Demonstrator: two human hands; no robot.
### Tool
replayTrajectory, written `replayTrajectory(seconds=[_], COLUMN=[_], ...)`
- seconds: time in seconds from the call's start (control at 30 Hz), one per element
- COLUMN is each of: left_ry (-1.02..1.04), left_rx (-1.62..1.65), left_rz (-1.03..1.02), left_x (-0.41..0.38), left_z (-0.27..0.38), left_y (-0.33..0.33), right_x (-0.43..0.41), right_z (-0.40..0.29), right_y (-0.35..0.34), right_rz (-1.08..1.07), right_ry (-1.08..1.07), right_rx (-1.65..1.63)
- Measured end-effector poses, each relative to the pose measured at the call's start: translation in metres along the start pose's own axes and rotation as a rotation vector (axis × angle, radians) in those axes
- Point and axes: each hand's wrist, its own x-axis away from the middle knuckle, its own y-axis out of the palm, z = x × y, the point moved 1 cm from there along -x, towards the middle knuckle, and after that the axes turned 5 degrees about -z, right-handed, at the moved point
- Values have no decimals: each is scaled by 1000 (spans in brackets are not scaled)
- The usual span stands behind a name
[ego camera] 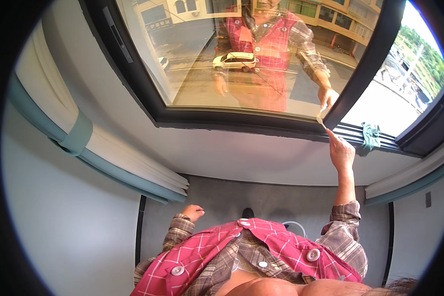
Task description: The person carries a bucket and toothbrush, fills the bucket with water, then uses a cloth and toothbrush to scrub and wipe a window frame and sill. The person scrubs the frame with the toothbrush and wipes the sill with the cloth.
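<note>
My right hand (342, 152) is raised to the lower right corner of a dark-framed window. It grips the end of a thin, pale yellowish tool (321, 120), whose exact kind is hard to make out. The tool's far end lies against the window glass (259, 88) or the edge of its dark frame (236, 120). Down beside my body, my left hand (193, 212) hangs loosely with its fingers bent, and nothing shows in it. A crumpled green cloth (370, 137) drapes over the window track (349, 134), just right of my right hand.
Tied curtains hang at the left (107, 148) and right (410, 187). A translucent bucket (299, 228) stands on the grey floor (222, 199), partly hidden by my vest. Beyond the glass are a street and a white car (236, 60); my reflection overlaps them. The window gap (392, 100) shows outdoors.
</note>
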Motion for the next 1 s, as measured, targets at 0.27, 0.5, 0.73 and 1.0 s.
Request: replayTrajectory(seconds=[0.27, 0.5, 0.73, 1.0], left_ry=[-70, 288, 455, 640], left_rx=[-94, 248, 411, 125], left_rz=[7, -335, -885, -445], left_x=[11, -35, -83, -98], left_z=[18, 92, 160, 131], left_y=[-30, -11, 70, 76], right_x=[6, -25, -38, -19], right_z=[-14, -83, -82, 20], right_y=[-8, 10, 69, 57], right_rz=[-59, -107, -109, -189], right_ry=[-182, -281, -371, -219], right_rx=[-7, -144, -239, -135])
